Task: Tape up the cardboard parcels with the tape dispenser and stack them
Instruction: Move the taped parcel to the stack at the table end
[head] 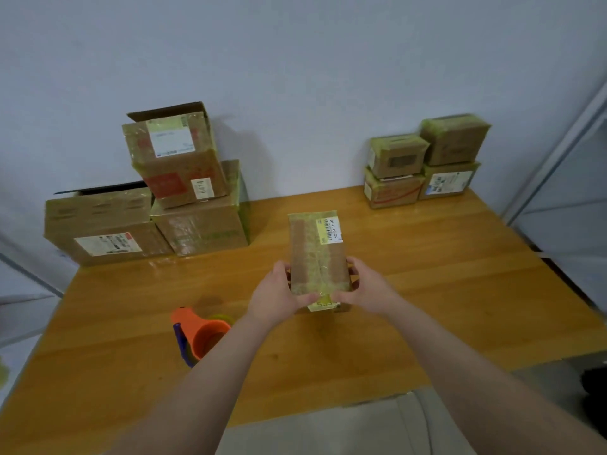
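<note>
Cardboard parcel [318, 254], taped and labelled, is at the centre of the frame above the wooden table [460, 290]. The left hand [279, 297] and right hand [364, 290] grasp its near end from either side. An orange tape dispenser [200, 333] lies lower left. Large stacked boxes [184, 192] stand upper left, small stacked boxes [397, 156] upper right.

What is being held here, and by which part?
The taped cardboard parcel, by its near end: left hand on its left side, right hand on its right.
</note>
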